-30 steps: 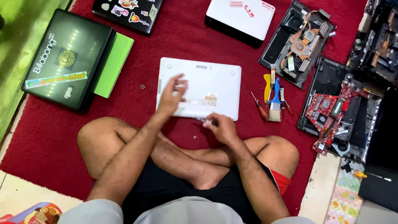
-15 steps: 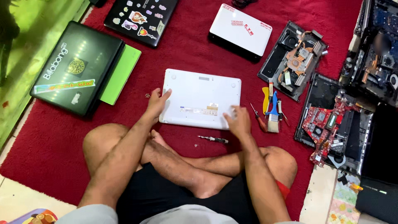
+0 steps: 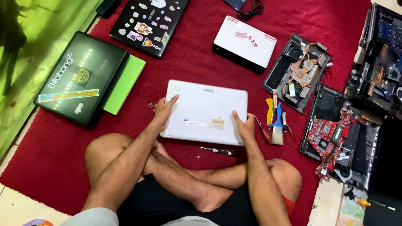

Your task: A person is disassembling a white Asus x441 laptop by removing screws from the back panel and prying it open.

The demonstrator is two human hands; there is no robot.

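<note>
A white laptop (image 3: 207,109) lies upside down on the red carpet (image 3: 197,62) in front of my crossed legs. My left hand (image 3: 162,109) grips its left edge, thumb and fingers on the bottom cover. Gripping the lower right corner is my right hand (image 3: 244,126). A small dark screwdriver (image 3: 217,151) lies on the carpet just below the laptop, between my hands and my legs.
A brush, a red-handled screwdriver and yellow and blue pry tools (image 3: 274,119) lie right of the laptop. Opened laptop chassis with boards (image 3: 335,138) fill the right side. A black laptop on a green one (image 3: 81,77), a stickered laptop (image 3: 148,23) and a white laptop (image 3: 245,42) lie behind.
My hands left the middle of the cover and the screwdriver, which now lies on the carpet. They moved out to grip the laptop's left and right edges.
</note>
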